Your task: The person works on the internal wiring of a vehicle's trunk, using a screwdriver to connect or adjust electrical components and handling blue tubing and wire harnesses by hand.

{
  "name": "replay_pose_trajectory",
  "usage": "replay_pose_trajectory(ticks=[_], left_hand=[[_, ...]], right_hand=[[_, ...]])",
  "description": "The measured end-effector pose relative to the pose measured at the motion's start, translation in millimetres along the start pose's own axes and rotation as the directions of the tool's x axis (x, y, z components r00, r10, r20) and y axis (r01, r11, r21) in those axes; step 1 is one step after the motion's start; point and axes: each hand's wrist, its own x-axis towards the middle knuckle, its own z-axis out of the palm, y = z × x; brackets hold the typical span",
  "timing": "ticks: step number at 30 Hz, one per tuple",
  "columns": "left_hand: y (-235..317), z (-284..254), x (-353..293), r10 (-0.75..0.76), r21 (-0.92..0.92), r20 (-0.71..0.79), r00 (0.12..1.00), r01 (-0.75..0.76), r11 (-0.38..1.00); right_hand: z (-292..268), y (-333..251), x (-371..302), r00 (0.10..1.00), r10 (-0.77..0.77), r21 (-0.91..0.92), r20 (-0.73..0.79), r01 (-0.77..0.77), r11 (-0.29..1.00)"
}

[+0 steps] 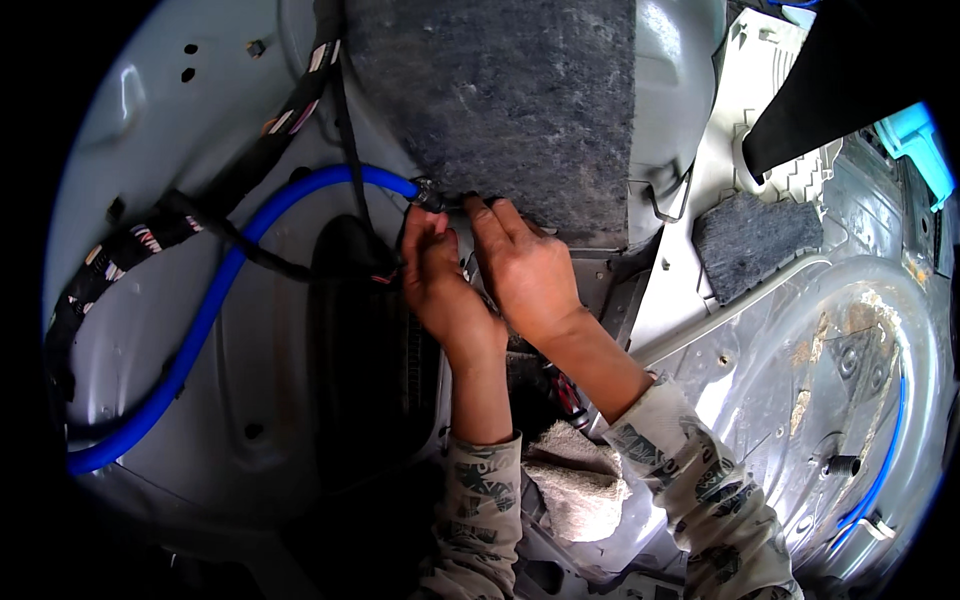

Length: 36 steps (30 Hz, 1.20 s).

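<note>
A thick blue cable or hose (230, 260) arcs up from the lower left to a dark end fitting (428, 194) in front of the grey felt pad (500, 100). My left hand (445, 295) is closed, its fingertips pinched at the underside of that fitting. Just to its right is my right hand (525, 270), fingers curled and pressed together beside a small dark piece near the fitting. What those fingers hold is hidden. A thin black strap (352, 150) hangs behind the blue line.
A taped black wiring harness (230, 180) runs along the grey metal panel (210, 350) at left. Below my wrists lies a beige cloth (578, 485). To the right are white trim (690, 270), a loose felt piece (755, 240) and a round floor well (900, 290).
</note>
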Motion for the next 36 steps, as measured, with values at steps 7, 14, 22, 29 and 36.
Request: replay_pose_trajectory(ticks=[7, 14, 22, 29, 36], left_hand=[[3, -5, 3, -0.002, -0.029, 0.021, 1.000, 0.003, 1.000], [-4, -1, 1, 0.294, 0.286, 0.092, 0.951, -0.308, 0.907], [-13, 1, 0, 0.167, 0.021, -0.012, 0.986, -0.166, 0.986], [-11, -1, -6, 0.043, 0.047, -0.009, 0.999, -0.043, 0.998], [-2, 3, -11, -0.065, 0.064, 0.042, 0.997, 0.062, 0.996]], right_hand=[[14, -4, -5, 0.988, 0.097, 0.113, -0.123, -0.083, 0.990], [31, -7, -21, 0.957, 0.260, 0.325, -0.126, -0.208, 0.923], [7, 3, -25, 0.970, 0.242, 0.354, -0.007, -0.224, 0.908], [-30, 0, -22, 0.980, 0.126, 0.319, 0.156, -0.170, 0.932], [-19, -3, -9, 0.988, 0.096, 0.158, 0.123, -0.115, 0.981]])
